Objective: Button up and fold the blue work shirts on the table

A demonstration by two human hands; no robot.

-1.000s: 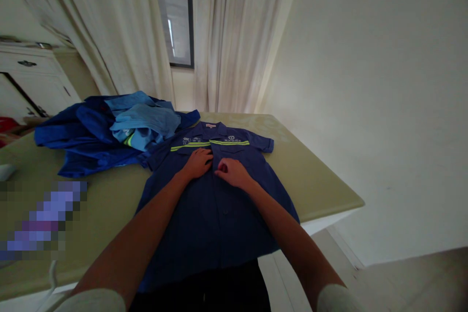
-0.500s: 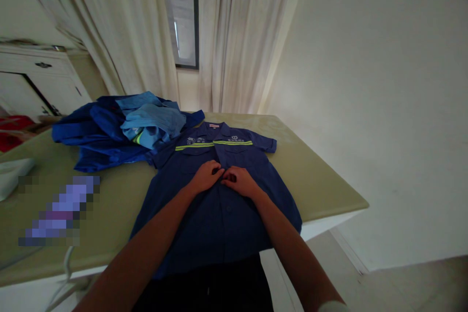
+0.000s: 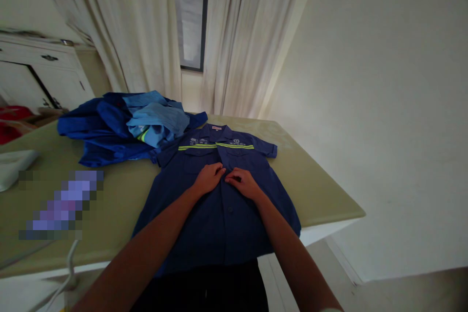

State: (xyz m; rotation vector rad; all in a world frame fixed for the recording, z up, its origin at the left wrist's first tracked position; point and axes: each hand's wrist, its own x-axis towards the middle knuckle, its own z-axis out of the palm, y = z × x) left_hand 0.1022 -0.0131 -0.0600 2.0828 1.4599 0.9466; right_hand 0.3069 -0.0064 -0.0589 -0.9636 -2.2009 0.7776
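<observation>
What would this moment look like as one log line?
left hand: on shirt placket | right hand: on shirt placket | shirt: flat on table | clothes pile: behind

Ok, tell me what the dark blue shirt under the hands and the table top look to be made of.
Dark blue shirt: woven cloth, probably a matte cotton blend; it lies flat with soft creases, and its yellow-green chest stripe looks like reflective tape. Table top: smooth and hard with a faint sheen, possibly stone or laminate in pale olive; the pictures leave that open.

Bare bench (image 3: 314, 190) lies open right of the shirt (image 3: 219, 214). Far left, a pile of blue clothes (image 3: 124, 126) blocks the way, touching the shirt's left shoulder; curtains (image 3: 234, 34) hang behind.
</observation>
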